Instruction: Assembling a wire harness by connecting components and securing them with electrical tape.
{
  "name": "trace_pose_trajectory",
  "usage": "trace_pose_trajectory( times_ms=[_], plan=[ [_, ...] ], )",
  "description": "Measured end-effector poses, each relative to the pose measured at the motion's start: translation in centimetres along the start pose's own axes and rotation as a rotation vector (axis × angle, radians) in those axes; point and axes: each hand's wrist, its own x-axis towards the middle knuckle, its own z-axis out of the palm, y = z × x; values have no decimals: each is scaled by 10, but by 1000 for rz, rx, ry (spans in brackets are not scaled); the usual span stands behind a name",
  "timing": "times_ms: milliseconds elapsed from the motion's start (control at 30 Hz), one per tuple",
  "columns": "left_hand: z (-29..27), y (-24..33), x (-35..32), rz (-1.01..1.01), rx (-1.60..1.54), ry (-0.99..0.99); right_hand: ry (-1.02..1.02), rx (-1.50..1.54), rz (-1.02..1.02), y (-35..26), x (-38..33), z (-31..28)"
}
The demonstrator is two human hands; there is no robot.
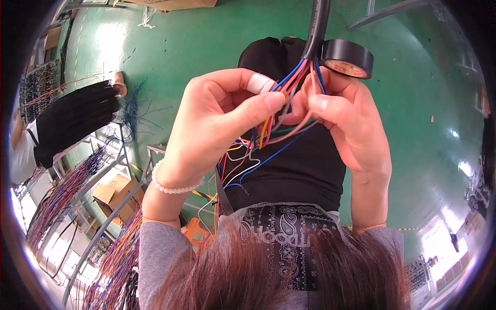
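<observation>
A thick black cable (316, 28) comes down from the top edge, and from its cut end fan several thin coloured wires (295, 77). My left hand (214, 116) pinches some of them between thumb and index finger; white tape wraps that fingertip. On the other side my right hand (354, 116) is closed with its thumb pressed on a pink wire. Against the cable's end, just above the right fingers, sits a roll of black tape (351, 56); what holds it there I cannot tell. The loose wire ends (243, 178) trail below over my dark-clothed lap (305, 175).
At the left, bundles of coloured wires (64, 196) lie along a metal frame (98, 227). A cardboard box (119, 194) stands beside it. Another person in dark clothing (77, 121) is at the far left. An orange stool (196, 231) shows near my left elbow, on a green floor (423, 134).
</observation>
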Motion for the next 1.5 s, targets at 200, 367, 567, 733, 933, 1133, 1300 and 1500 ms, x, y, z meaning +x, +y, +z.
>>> trace_pose_trajectory(
  times_ms=[200,367,567,733,933,1133,1300,1500],
  plan=[
    [1,-6,0,3,-118,-68,-44,47,4,2,1,-3],
    [0,-1,-1,-74,-218,-95,73,41,44,-2,-2,7],
    [3,2,-8,-33,-124,-42,16,106,66,8,-2,0],
    [5,0,-9,25,-77,-5,13,133,17,10,-2,-2],
    [8,4,-7,17,-52,4,-9,-10,-36,9,-3,2],
    [15,-14,-4,173,186,4,104,-69,-92,13,-6,12],
    [1,-21,-11,6,246,-30,157,58,-103,28,-20,22],
    [-4,-57,-54,40,-248,-229,-134,578,-33,80,-48,34]
  ],
)
